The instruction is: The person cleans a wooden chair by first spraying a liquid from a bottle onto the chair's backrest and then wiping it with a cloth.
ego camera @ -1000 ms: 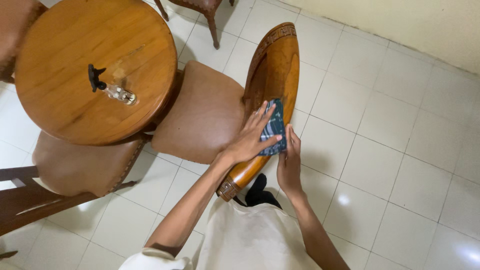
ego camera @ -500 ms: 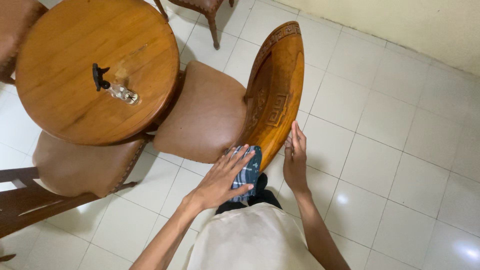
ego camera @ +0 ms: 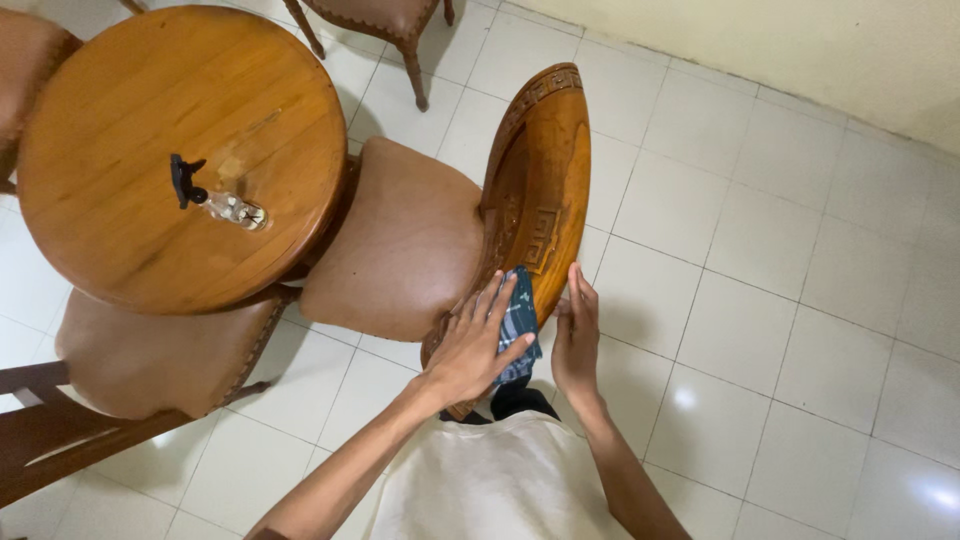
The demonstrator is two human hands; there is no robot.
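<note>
A: We are pressing the cloth (ego camera: 519, 322) against the lower end of the chair back (ego camera: 537, 190), near its bottom edge. Our left hand (ego camera: 474, 345) is lying flat over it, fingers spread and extended, pinning it rather than gripping it.

B: And our right hand (ego camera: 577, 340) is bracing the outer edge of the same back, fingers straight and together, curled around nothing.

A: We are judging the cloth to be light and limp (a dark checked fabric, bunched under the palm), so it is going to fold and slide unless we keep the palm on it. Pinching a gathered corner would be the surest hold.

B: The back is the opposite: we are reading it as stiff, heavy carved wood with a glossy finish, probably slick under the cloth. The raised key pattern and rope-like rim are giving the fabric something to catch on.

A: The seat (ego camera: 405, 240) is looking like smooth brown leather, padded, tucked under the edge of the round table (ego camera: 120, 110).

B: On the table's middle a small clear spray bottle (ego camera: 222, 203) with a black trigger is lying on its side. The floor (ego camera: 780, 300) is shiny pale tile.
</note>
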